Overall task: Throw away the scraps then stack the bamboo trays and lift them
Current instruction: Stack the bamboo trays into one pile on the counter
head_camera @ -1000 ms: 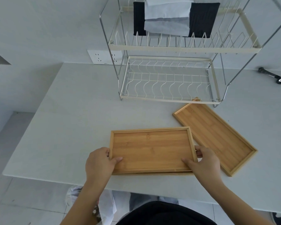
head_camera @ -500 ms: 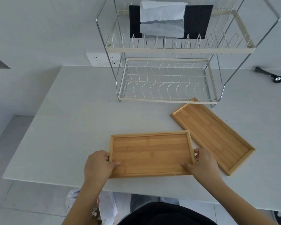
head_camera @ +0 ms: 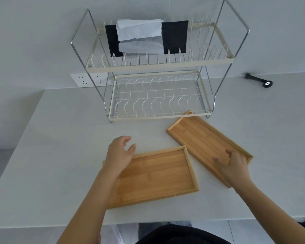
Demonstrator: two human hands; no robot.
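Observation:
Two empty bamboo trays lie on the white table (head_camera: pixel 56 155). The near tray (head_camera: pixel 158 175) lies slightly askew in front of me. The far tray (head_camera: pixel 201 140) lies diagonally to its right, its far corner under the dish rack's edge. My left hand (head_camera: pixel 121 155) hovers over the near tray's far left corner, fingers apart, holding nothing. My right hand (head_camera: pixel 231 166) is over the near end of the far tray, fingers curled and spread above its floor; whether it touches the tray I cannot tell. No scraps are visible on either tray.
A two-tier wire dish rack (head_camera: pixel 157 67) stands at the back, with black and white cloths (head_camera: pixel 143 37) on its top tier. A black tool (head_camera: pixel 259 81) lies at the back right. A wall socket (head_camera: pixel 88 80) is behind the rack. A plastic bag (head_camera: pixel 109 235) shows below the table edge.
Both hands have let go of the near tray. The left hand rose over its far left corner; the right hand moved right onto the far tray. The near tray now lies slightly turned.

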